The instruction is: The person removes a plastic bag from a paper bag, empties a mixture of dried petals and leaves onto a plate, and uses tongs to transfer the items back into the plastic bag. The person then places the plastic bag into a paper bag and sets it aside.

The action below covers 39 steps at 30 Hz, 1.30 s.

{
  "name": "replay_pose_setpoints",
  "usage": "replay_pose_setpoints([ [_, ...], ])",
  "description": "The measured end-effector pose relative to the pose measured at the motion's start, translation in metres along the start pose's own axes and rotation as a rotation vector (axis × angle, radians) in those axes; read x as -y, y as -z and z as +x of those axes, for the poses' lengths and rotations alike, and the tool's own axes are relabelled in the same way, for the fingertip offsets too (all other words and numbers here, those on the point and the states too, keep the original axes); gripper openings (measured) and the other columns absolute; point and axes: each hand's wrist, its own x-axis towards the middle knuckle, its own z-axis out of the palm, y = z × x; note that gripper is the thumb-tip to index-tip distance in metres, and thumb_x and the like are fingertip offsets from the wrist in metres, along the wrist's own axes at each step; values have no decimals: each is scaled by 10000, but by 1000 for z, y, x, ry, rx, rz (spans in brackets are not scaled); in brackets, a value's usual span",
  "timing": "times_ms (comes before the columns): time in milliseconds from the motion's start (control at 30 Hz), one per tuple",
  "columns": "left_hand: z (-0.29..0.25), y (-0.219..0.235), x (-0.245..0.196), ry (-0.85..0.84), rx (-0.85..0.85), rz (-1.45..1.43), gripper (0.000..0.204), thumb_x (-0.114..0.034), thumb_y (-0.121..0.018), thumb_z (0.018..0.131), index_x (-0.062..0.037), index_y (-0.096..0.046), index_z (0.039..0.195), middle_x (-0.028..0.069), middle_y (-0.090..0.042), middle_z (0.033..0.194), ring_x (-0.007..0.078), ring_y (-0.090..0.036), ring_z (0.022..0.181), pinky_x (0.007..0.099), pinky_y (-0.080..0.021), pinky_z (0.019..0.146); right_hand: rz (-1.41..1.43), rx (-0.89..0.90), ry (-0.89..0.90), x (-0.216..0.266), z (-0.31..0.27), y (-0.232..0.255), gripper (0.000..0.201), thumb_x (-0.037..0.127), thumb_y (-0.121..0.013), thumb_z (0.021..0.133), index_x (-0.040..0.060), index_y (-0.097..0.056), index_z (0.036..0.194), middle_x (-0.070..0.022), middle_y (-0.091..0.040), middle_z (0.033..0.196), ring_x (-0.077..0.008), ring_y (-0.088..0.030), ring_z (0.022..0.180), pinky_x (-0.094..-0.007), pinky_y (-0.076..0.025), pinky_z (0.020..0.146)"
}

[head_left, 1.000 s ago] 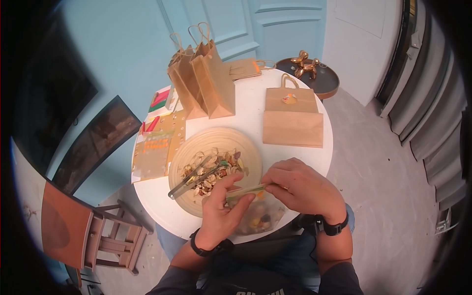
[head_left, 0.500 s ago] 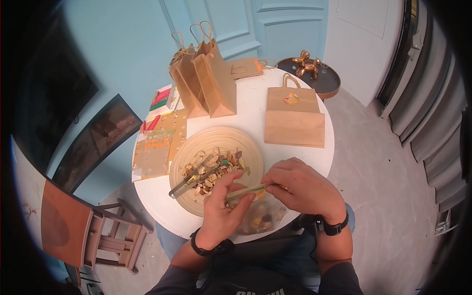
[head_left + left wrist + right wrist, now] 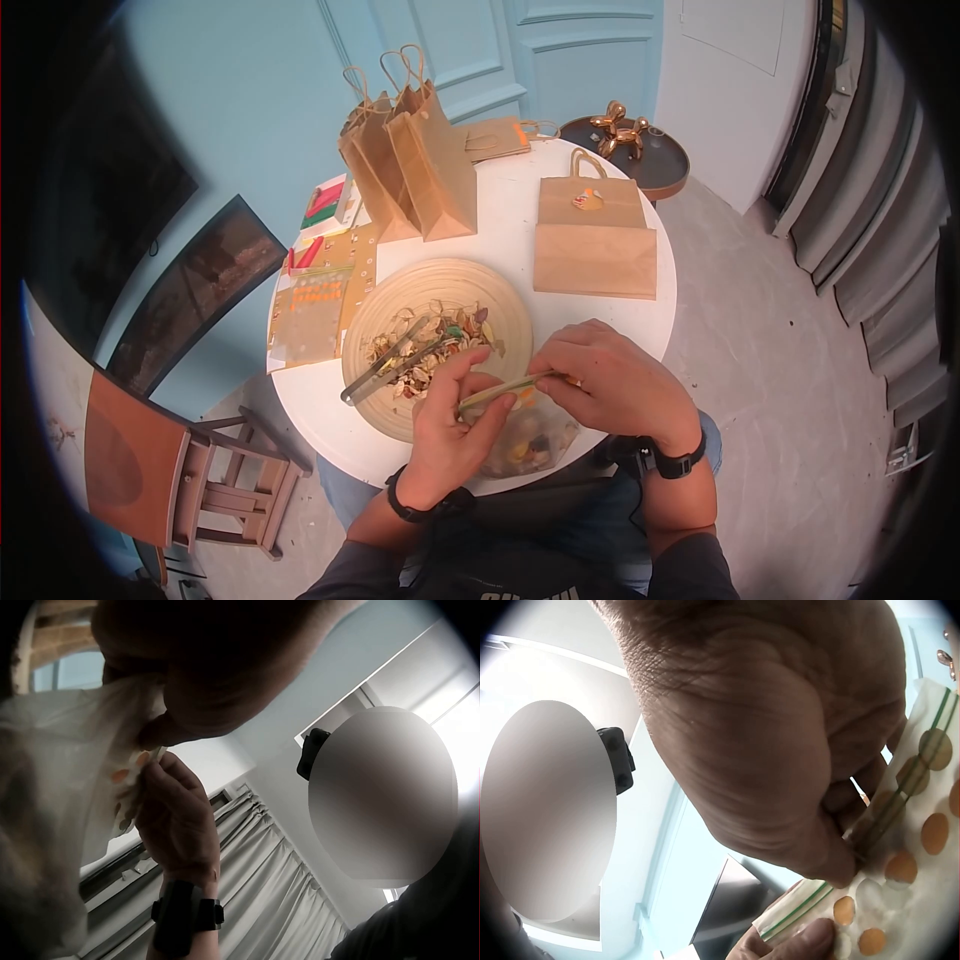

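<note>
A clear zip bag (image 3: pixel 528 448) with orange dots and a green-lined zip strip (image 3: pixel 799 909) hangs over the table's near edge, with dried bits inside. My left hand (image 3: pixel 452 428) pinches the left end of its top, thumb on the near side. Farther right along the strip, my right hand (image 3: pixel 622 385) pinches the top between thumb and curled fingers. In the right wrist view, the left thumb (image 3: pixel 810 941) lies close below the right fingertips. Just beyond my hands is a round woven plate (image 3: pixel 505 285) holding dried flower pieces (image 3: pixel 425 350) and metal tongs (image 3: pixel 380 375).
Two upright paper bags (image 3: pixel 440 170) stand at the back left of the round white table (image 3: pixel 330 415). A folded-over paper bag (image 3: pixel 595 260) lies at right. Dotted packets (image 3: pixel 310 320) are at the left edge; a wooden stool (image 3: pixel 235 480) stands beyond.
Both hands keep hold of the bag's top in nearly the same place. The right hand's pinch has shifted slightly left along the strip.
</note>
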Motion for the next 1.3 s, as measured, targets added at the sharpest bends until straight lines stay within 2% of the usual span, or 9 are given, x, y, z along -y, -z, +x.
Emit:
replay_pose_setpoints([
  [333,2,0,-2,-43,-35,52,650,35,-863,995,-24,-567,1572,113,-802,1140,145,-770,1046,290,-611,897,-51,-83,77,-7,5,-12,81,123,-723,1037,49,-756,1043,-121,-766,1007,-361,-731,1026,-471,-527,994],
  [433,3,1,-2,-26,-58,31,618,-11,-862,1009,-16,-582,1559,154,-853,1121,196,-810,1025,333,-611,908,-36,-111,74,-5,6,-14,87,122,-724,1031,47,-761,1056,-121,-766,1023,-362,-729,1040,-472,-525,996],
  [533,3,2,-3,11,-52,-5,618,-14,-866,1008,-16,-585,1558,156,-853,1118,200,-814,1023,333,-613,906,-18,-52,33,-1,5,-8,102,125,-725,1027,48,-766,1081,-121,-767,1052,-360,-728,1062,-471,-523,1007],
  [733,1,1,1,5,-50,9,618,-28,-876,1010,-11,-588,1556,161,-853,1102,198,-814,1010,335,-616,893,-14,-46,32,2,3,-7,121,126,-725,1025,49,-760,1112,-123,-761,1066,-362,-725,1076,-468,-520,1023],
  [833,2,2,2,5,-24,-1,637,34,-859,1006,-22,-570,1571,110,-802,1153,143,-773,1027,285,-615,879,-8,-45,39,1,3,-8,104,124,-725,1025,51,-755,1093,-124,-759,1062,-364,-724,1073,-469,-521,1022],
  [1300,1,-1,-1,10,-39,32,635,-3,-873,1003,-21,-579,1565,111,-814,1129,146,-777,1048,286,-605,895,-30,-60,51,-5,5,-13,85,124,-745,1015,51,-757,1056,-109,-763,1015,-355,-735,1042,-452,-534,993],
])
